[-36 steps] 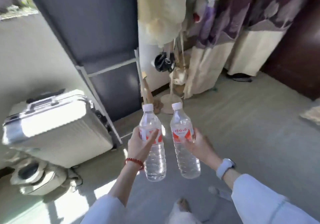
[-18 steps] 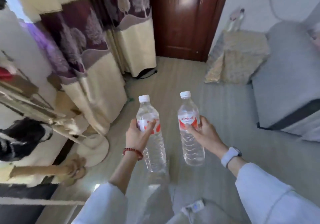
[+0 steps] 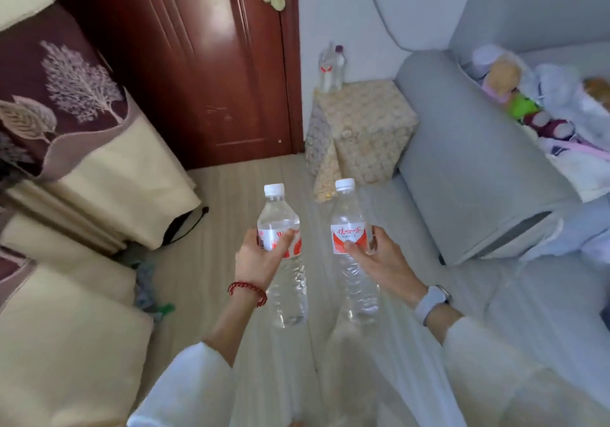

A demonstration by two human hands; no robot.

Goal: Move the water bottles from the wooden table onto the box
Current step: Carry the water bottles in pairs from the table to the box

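Note:
I hold two clear water bottles upright in front of me, each with a white cap and a red-and-white label. My left hand (image 3: 260, 256) grips the left bottle (image 3: 286, 291) at its label. My right hand (image 3: 376, 260) grips the right bottle (image 3: 358, 289) the same way. Ahead stands the box (image 3: 366, 123), covered in a pale floral pattern, between the door and the sofa. Two more bottles (image 3: 330, 68) stand on its far left corner. The wooden table is out of view.
A dark red wooden door (image 3: 204, 63) is at the back left. Cream and maroon curtains (image 3: 85, 149) hang along the left. A grey sofa (image 3: 468, 149) with plush toys (image 3: 515, 96) fills the right. Striped floor (image 3: 227, 195) lies between me and the box.
My view has swung right, from the suitcase and coat stand past the curtains to the door, box and sofa. The box now lies straight ahead and closer. Both hands still hold their bottles upright.

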